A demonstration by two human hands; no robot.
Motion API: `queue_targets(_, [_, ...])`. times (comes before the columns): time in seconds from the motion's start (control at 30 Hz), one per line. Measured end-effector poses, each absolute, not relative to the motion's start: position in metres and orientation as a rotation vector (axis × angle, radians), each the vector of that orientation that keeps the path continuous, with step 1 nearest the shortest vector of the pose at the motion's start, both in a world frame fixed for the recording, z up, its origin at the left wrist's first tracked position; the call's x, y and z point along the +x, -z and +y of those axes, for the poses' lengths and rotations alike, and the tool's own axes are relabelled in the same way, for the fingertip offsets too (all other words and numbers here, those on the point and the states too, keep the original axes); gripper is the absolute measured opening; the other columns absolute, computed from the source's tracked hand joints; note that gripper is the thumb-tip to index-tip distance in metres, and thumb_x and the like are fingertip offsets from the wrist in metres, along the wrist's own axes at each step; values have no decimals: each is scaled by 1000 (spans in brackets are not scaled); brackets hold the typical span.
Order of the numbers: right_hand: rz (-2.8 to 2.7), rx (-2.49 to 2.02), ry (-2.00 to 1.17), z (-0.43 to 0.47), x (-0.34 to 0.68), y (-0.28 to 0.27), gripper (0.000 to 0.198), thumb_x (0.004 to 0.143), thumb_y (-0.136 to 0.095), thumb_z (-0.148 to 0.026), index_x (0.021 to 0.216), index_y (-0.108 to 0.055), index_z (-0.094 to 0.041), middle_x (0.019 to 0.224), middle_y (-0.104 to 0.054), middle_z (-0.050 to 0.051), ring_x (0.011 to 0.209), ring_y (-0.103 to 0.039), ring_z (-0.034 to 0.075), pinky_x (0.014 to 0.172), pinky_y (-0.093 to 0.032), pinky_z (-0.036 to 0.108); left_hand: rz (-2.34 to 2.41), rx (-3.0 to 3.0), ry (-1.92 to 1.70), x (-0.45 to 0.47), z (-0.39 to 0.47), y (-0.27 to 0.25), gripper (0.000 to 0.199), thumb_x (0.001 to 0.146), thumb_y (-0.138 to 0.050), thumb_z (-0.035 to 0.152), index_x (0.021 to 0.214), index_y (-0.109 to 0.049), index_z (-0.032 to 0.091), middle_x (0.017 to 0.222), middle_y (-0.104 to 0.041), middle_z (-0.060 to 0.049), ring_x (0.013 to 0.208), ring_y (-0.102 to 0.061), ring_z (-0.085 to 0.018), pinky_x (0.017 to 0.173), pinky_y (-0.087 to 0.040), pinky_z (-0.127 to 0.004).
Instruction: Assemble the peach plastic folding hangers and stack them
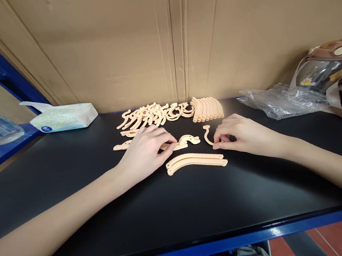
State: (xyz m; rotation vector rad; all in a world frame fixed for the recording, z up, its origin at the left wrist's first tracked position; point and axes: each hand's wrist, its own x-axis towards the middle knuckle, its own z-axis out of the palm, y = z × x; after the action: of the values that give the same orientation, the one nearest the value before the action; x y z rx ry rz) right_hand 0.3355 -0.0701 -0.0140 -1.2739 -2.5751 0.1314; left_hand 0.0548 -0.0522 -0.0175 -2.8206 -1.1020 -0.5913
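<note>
My right hand (235,133) pinches the lower end of a beige hook-shaped piece (207,134) between thumb and fingertips, just above the black tabletop. My left hand (148,146) is closed, its thumb and index finger on a flat beige piece (181,146) that lies partly under them. Touching that piece on its right is a curved beige piece (192,138). More beige pieces (119,147) stick out to the left of my left hand, partly hidden by it. Two long curved beige arms (195,162) lie side by side in front, nearer to me.
At the back lie a heap of beige parts (145,115), several hooks (174,112) and a neat row of curved arms (207,108). A tissue pack (66,117) stands back left. Clear plastic bags (281,100) and a bottle (321,73) are on the right. Cardboard (104,49) walls the back.
</note>
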Motion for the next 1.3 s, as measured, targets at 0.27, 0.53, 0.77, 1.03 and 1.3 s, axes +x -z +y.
queue_targets(0.27, [-2571, -1264, -176, -70, 334, 15, 27, 90, -56, -46, 76, -59, -23, 62, -59, -4, 62, -53, 14, 82, -40, 33, -1093, -2819, 599, 54, -52, 18, 24, 94, -48, 32, 92, -70, 21, 91, -70, -2, 90, -58, -21, 82, -41, -37])
queue_targets(0.53, [-2485, -1109, 80, -52, 345, 26, 30, 96, -43, -29, 119, -63, -27, 113, -61, 9, 104, -57, 23, 91, -46, 41, -1110, -2828, 589, 55, -54, 18, 24, 94, -47, 31, 92, -70, 21, 93, -71, -2, 92, -57, -21, 83, -41, -37])
queue_targets(0.77, [-2576, -1112, 223, -45, 354, 31, 32, 97, -41, -30, 111, -70, -25, 120, -59, 11, 111, -54, 26, 96, -45, 44, -1078, -2818, 606, 55, -53, 16, 27, 95, -46, 34, 94, -69, 20, 93, -71, -3, 91, -58, -21, 83, -41, -37])
queue_targets(1.03, [-2588, -1167, 239, -45, 357, 20, 30, 98, -39, -31, 94, -67, -22, 104, -61, 10, 95, -54, 24, 87, -44, 40, -1073, -2800, 591, 56, -54, 16, 24, 94, -48, 31, 93, -70, 20, 91, -70, -2, 90, -58, -21, 82, -40, -37])
queue_targets(1.3, [-2054, -1231, -635, -55, 346, 20, 25, 92, -49, -42, 82, -57, -20, 82, -59, 3, 73, -52, 16, 70, -43, 31, -1025, -2810, 667, 55, -55, 16, 22, 95, -48, 30, 96, -68, 20, 91, -69, -2, 90, -59, -20, 82, -40, -34])
